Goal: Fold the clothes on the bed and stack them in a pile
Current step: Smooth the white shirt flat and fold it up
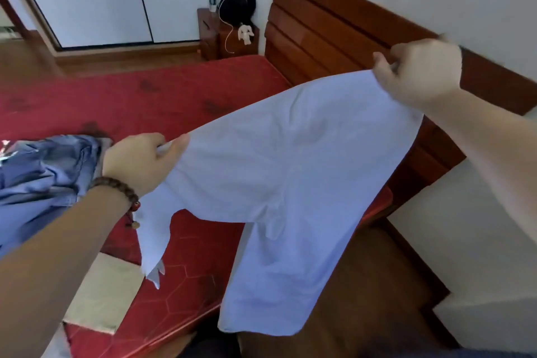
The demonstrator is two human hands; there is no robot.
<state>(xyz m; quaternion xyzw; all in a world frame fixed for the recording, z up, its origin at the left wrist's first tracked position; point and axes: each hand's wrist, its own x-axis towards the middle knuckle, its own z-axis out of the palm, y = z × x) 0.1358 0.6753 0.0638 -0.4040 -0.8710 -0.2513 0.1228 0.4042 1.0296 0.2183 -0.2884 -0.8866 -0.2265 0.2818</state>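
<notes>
Bedroom setting: red mattress (pixel 162 102) with dark printed motifs, bordered at the right by a slatted wooden headboard (pixel 325 35) set against a white wall. Beyond the far edge, a wooden nightstand (pixel 229 38) carrying a clear bottle (pixel 212 1), a black bag (pixel 239 6) and a white cable; behind it, pale sliding wardrobe doors (pixel 116 6).

Light blue shirt (pixel 290 171) held spread in the air above the near right corner of the mattress, upper edge stretched between both hands, lower hem and one sleeve hanging free past the bed edge toward the wooden floor.

Left hand (pixel 139 163): thumb and fingers pinching the shirt's left upper corner; beaded bracelet (pixel 119 187) on the wrist.

Right hand (pixel 421 73): raised higher, in front of the headboard, fingers curled and grasping the shirt's right upper corner.

Crumpled blue denim garment (pixel 43 183) lying on the mattress at the left, just behind the left wrist. Beige folded cloth (pixel 107 293) resting flat near the front edge of the mattress, partly under the left forearm.
</notes>
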